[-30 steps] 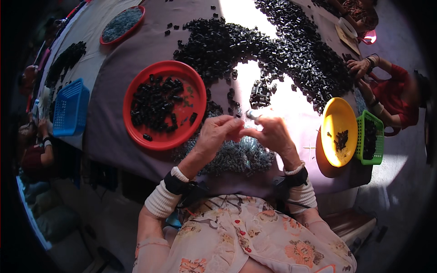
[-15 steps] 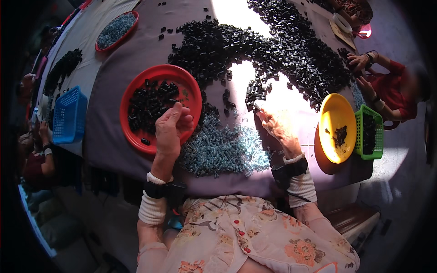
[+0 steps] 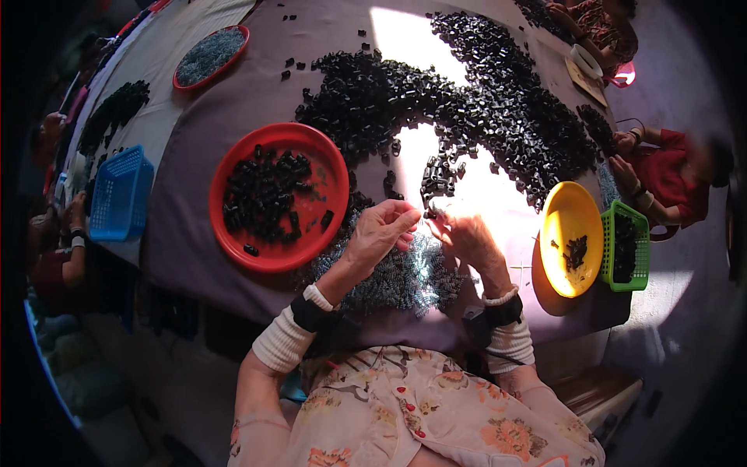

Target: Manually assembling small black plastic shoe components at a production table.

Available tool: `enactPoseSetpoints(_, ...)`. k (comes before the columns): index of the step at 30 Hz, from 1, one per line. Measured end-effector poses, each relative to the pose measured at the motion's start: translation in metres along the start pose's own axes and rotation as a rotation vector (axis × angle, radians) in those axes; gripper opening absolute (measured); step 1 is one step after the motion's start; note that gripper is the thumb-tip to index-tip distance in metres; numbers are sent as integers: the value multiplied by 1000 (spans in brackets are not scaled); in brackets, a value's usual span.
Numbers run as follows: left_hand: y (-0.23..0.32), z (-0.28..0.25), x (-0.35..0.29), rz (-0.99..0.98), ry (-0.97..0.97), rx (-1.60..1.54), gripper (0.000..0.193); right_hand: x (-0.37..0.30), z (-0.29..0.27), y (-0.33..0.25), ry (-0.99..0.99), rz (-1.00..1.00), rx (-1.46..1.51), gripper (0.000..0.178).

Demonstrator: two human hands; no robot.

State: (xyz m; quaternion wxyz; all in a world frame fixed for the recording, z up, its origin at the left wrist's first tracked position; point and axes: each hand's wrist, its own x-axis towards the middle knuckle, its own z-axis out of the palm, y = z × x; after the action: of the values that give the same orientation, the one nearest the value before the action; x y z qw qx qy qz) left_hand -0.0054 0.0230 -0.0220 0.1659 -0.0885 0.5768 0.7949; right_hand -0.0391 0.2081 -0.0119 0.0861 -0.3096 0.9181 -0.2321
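My left hand [image 3: 381, 235] is closed in a pinch over the near middle of the table; whatever lies between its fingertips is too small to make out. Almost touching it, my right hand [image 3: 468, 240] is also closed, fingertips together, and sunlight washes out what it grips. Below both hands spreads a pile of small silvery-blue metal springs [image 3: 416, 282]. Just beyond my fingers sits a small cluster of short black plastic pieces [image 3: 438, 177]. To the left, a round red tray [image 3: 333, 167] holds more black pieces.
A large heap of black pieces [image 3: 529, 109] covers the far table. At right stand a yellow plate [image 3: 572, 214] and a green basket [image 3: 640, 261]; at left, a blue basket [image 3: 120, 198] and a red plate of springs [image 3: 210, 56]. Other people work on both sides.
My left hand has moved right from over the red tray to meet my right hand. A black piece now lies near the tray's right side. The view has shifted slightly.
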Motion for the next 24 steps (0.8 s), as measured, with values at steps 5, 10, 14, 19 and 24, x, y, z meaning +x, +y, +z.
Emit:
enactPoseSetpoints(5, 4, -9, -2, 16, -125, -140, 21, 11, -7, -13, 268, -74, 350, 13)
enactPoseSetpoints(10, 5, -24, -4, 62, -38, -262, 21, -5, 15, 10, -246, 300, 428, 36)
enactPoseSetpoints(14, 4, -25, -8, 88, -35, -263, 22, -32, 39, 6, -16, 397, 2082, 38)
enactPoseSetpoints(19, 2, -24, -9, 69, -54, -271, 22, -3, 17, 4, -193, 295, 253, 29)
enactPoseSetpoints(24, -2, -19, -11, 72, -20, -177, 23, 16, -5, -30, 322, -75, 422, 13)
